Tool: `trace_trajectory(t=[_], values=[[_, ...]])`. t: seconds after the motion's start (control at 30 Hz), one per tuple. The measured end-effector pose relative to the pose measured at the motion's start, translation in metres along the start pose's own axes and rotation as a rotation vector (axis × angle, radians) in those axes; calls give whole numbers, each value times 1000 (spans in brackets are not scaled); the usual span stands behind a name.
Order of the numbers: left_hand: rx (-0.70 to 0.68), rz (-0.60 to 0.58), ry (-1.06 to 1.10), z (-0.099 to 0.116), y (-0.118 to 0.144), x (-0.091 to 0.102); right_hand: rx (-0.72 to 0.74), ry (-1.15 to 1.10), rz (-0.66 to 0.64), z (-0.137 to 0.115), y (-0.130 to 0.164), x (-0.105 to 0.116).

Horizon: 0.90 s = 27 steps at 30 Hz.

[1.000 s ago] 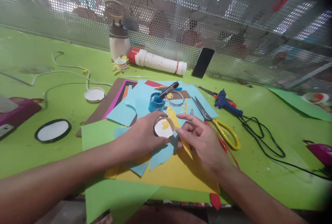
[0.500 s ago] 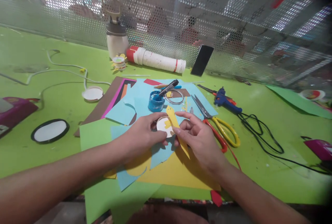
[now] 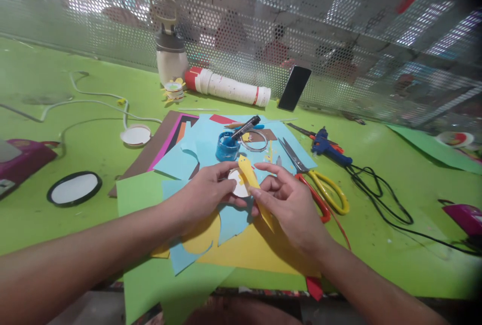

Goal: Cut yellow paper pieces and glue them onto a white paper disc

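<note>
A green table (image 3: 376, 204) runs up to a perforated metal screen (image 3: 339, 23), and loose sheets of coloured paper (image 3: 199, 139) are spread across its middle. Over those sheets the left hand (image 3: 205, 194) grips a small white round disc (image 3: 238, 184) by its edge, fingers curled about it. The right hand (image 3: 291, 204) pinches a yellow paper strip (image 3: 253, 184) between thumb and fingertips, its upper end lying across the disc; the two hands meet there, close together. Just behind them stands a blue pot (image 3: 227, 146) with a dark tool (image 3: 245, 127) leaning in it, beside a metal ring (image 3: 256, 141). To the right lie yellow-handled scissors (image 3: 324, 192) and a blue glue gun (image 3: 327, 146) with a black cord (image 3: 380, 199). At the screen stand a cream bottle (image 3: 171, 53), a white tube (image 3: 229, 88) lying on its side and a dark phone (image 3: 294, 89) propped upright.
</note>
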<state>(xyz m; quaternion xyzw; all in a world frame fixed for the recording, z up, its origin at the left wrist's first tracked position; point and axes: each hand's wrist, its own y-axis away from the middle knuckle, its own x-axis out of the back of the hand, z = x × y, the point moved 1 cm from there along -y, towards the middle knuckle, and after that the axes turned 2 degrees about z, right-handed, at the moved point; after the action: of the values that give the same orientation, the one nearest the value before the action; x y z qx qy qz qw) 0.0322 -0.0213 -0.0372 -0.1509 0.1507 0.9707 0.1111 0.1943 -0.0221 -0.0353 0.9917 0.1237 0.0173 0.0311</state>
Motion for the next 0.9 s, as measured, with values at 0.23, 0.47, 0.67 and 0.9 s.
trace_trajectory(t=[0.23, 0.47, 0.67, 0.9], values=[[-27, -23, 111, -5, 3, 5, 8, 53, 51, 3, 2, -6], [7, 25, 69, -4, 3, 3, 58, 111, 28, 4, 6, -4], [72, 63, -54, -3, 0, 3, 168, 195, 80, 2, 8, 3], [77, 110, -185, 2, 3, 3, 174, 183, 137, 1, 5, 11]])
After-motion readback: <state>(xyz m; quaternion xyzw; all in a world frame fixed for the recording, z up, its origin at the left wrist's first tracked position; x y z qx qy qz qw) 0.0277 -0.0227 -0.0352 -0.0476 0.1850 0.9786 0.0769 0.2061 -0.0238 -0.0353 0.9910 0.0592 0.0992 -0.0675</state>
